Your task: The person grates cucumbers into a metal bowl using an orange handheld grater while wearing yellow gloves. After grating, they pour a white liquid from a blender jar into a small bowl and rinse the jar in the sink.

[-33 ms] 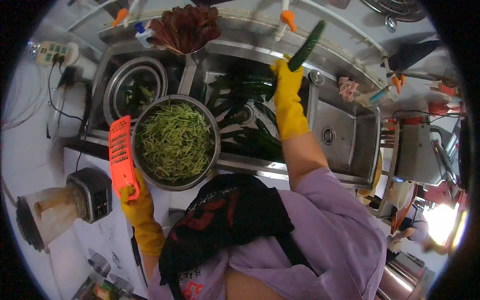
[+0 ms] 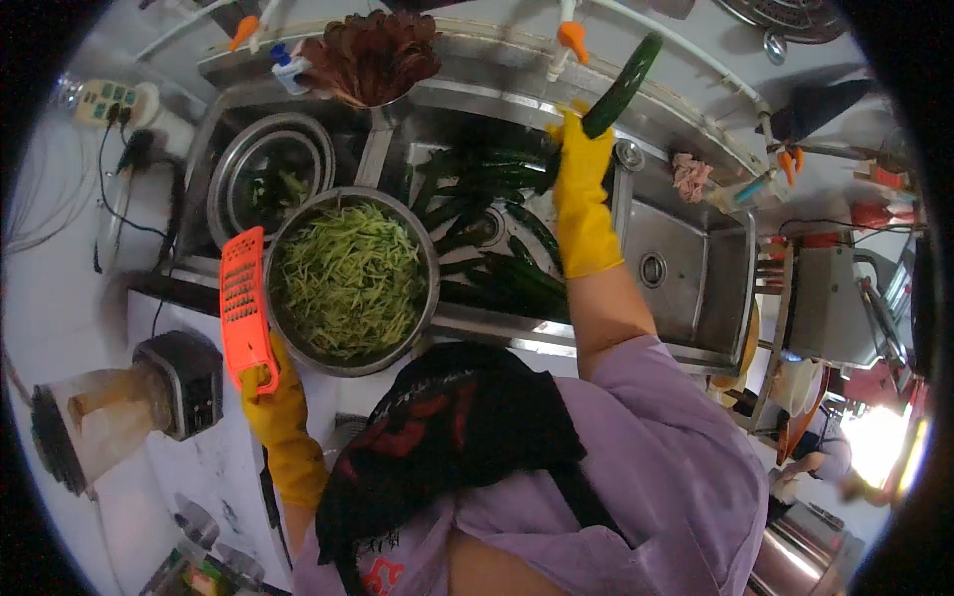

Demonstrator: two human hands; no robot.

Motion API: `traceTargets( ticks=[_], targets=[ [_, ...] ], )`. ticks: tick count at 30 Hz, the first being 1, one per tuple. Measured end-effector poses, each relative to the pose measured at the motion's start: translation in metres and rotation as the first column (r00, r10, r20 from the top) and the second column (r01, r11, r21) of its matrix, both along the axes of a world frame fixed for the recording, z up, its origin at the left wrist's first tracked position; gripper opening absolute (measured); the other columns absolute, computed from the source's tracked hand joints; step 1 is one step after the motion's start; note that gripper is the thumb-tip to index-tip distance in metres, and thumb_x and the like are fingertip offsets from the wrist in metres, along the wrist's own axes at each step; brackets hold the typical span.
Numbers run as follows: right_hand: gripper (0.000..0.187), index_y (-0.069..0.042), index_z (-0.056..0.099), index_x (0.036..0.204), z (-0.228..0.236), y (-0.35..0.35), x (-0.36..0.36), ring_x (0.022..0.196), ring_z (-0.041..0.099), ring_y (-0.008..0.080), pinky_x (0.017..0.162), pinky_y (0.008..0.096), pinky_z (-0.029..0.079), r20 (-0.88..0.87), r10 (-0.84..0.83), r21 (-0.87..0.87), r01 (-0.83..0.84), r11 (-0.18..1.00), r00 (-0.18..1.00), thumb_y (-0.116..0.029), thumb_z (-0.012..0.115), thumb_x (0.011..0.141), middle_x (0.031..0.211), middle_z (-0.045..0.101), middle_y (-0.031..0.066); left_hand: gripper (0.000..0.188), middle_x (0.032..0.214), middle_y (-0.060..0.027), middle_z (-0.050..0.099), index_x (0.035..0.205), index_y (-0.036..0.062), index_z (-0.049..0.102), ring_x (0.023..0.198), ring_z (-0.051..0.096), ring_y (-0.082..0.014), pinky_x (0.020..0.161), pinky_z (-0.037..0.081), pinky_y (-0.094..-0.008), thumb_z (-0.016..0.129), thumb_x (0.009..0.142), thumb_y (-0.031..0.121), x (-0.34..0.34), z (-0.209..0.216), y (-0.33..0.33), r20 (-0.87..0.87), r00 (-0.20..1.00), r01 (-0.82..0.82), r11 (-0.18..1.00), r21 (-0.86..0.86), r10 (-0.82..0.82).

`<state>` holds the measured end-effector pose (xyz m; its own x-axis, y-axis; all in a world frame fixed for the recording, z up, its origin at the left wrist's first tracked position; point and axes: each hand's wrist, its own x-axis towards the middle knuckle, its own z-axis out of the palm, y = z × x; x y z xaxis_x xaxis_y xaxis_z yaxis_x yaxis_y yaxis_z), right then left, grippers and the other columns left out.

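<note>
My right hand [image 2: 584, 189], in a yellow rubber glove, is closed around the lower part of a dark green cucumber [image 2: 624, 87], which points up and to the right over the sinks' back edge. The fingers of my left hand [image 2: 275, 392], also gloved in yellow, are wrapped through the handle end of an orange grater [image 2: 241, 303]. That grater is upright beside a large steel bowl [image 2: 433, 273] full of pale green shreds [image 2: 348, 278]. More cucumbers [image 2: 517, 278] lie in the middle sink, below my right hand.
Left of the shreds, a steel basin [image 2: 221, 184] with green pieces stands in the left sink. Dark red leaves [image 2: 368, 55] sit at the back. The right sink [image 2: 671, 253] has a drain. A blender [image 2: 129, 402] lies at lower left. A pink cloth [image 2: 691, 177] rests on the ledge.
My right hand and the cucumber have shifted slightly to the right. My left hand and the grater have barely moved.
</note>
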<state>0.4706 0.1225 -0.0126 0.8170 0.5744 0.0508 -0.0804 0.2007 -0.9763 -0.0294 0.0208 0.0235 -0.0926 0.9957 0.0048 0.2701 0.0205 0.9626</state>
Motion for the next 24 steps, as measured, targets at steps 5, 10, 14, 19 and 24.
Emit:
traceTargets(
  ticks=[5, 10, 14, 19, 24],
  targets=[
    [0.040, -0.005, 0.063, 0.119, 0.081, 0.008, 0.006, 0.095, 0.057, 0.0119, 0.086, 0.0250, 0.042, 0.539, 0.146, -0.156, -0.073, 0.985, 0.829, -0.027, 0.070, 0.086, 0.109, 0.066, 0.0046, 0.042, 0.127, -0.0194, 0.055, 0.130, -0.0058, 0.046, 0.115, 0.055, -0.0265, 0.099, 0.043, -0.0358, 0.050, 0.096, 0.019, -0.004, 0.008, -0.012, 0.534, 0.845, 0.096, 0.972, -0.215, 0.035],
    [0.041, -0.005, 0.057, 0.126, 0.092, 0.010, -0.023, 0.071, 0.053, 0.0101, 0.064, 0.0238, 0.043, 0.304, 0.235, 0.068, -0.267, 0.961, 0.923, -0.015, 0.067, 0.088, 0.086, 0.060, 0.0007, 0.044, 0.134, -0.0202, 0.050, 0.135, -0.0048, 0.041, 0.121, 0.051, -0.0295, 0.104, 0.041, -0.0378, 0.048, 0.095, 0.015, -0.017, 0.003, -0.027, 0.855, 0.504, 0.013, 0.989, -0.147, 0.121],
    [0.042, -0.006, 0.058, 0.127, 0.081, 0.004, -0.005, 0.093, 0.060, 0.0128, 0.077, 0.0251, 0.046, 0.308, 0.361, -0.146, -0.331, 0.932, 0.880, -0.016, 0.068, 0.087, 0.112, 0.064, 0.0068, 0.044, 0.134, -0.0205, 0.049, 0.134, -0.0062, 0.040, 0.122, 0.051, -0.0309, 0.106, 0.041, -0.0371, 0.046, 0.095, 0.012, -0.014, 0.002, -0.031, 0.919, 0.358, -0.024, 0.986, -0.166, 0.164],
    [0.046, -0.005, 0.056, 0.125, 0.051, -0.085, -0.043, 0.073, 0.061, 0.0182, 0.068, 0.0312, 0.049, 0.153, 0.799, -0.311, -0.739, 0.598, 0.582, -0.025, 0.069, 0.086, 0.091, 0.067, 0.0081, 0.043, 0.134, -0.0191, 0.050, 0.132, -0.0033, 0.044, 0.120, 0.053, -0.0331, 0.106, 0.041, -0.0374, 0.051, 0.090, 0.004, -0.024, -0.008, -0.039, 0.826, 0.557, 0.040, 0.991, -0.128, 0.085],
    [0.054, -0.017, 0.041, 0.141, 0.008, -0.146, -0.019, 0.073, 0.064, 0.0206, 0.071, 0.0309, 0.053, -0.067, 0.793, -0.979, -0.192, 0.064, 0.605, -0.024, 0.061, 0.092, 0.093, 0.067, 0.0106, 0.049, 0.135, -0.0204, 0.048, 0.133, -0.0047, 0.041, 0.123, 0.051, -0.0318, 0.102, 0.045, -0.0375, 0.049, 0.084, -0.002, 0.000, 0.003, -0.043, 0.623, 0.782, 0.065, 0.995, -0.079, -0.002]
  ],
)
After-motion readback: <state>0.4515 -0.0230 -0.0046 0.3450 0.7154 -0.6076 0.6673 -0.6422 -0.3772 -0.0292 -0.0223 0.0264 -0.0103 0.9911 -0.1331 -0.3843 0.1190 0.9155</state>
